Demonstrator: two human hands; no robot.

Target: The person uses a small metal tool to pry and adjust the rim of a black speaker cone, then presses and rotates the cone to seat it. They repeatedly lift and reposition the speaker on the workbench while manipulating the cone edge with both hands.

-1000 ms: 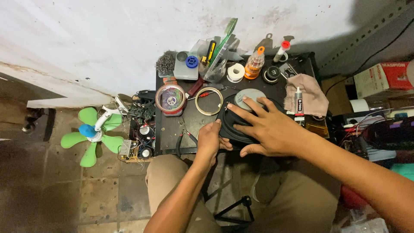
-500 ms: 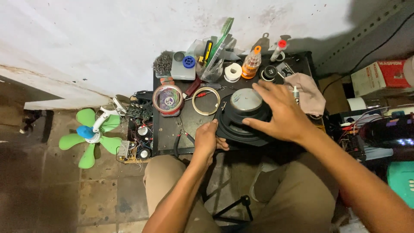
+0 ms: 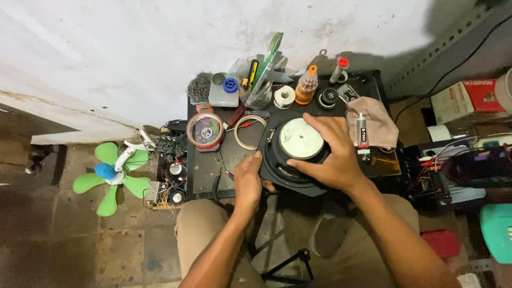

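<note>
Both hands (image 3: 250, 178) (image 3: 328, 152) grip speaker (image 3: 298, 146) overhanging table edge (image 3: 205, 193).

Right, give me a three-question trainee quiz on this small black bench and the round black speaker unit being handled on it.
1. True or false: both hands touch the round black speaker unit lying magnet-side up on the small black table.
2. Which hand covers the speaker's right side next to the pale round magnet plate? A) left hand B) right hand C) neither
3. Fill in: the small black glue tube with a white nozzle lies on a beige ____.

Key
1. True: the left hand grips the near left rim, the right hand rests on top.
2. B
3. cloth
</note>
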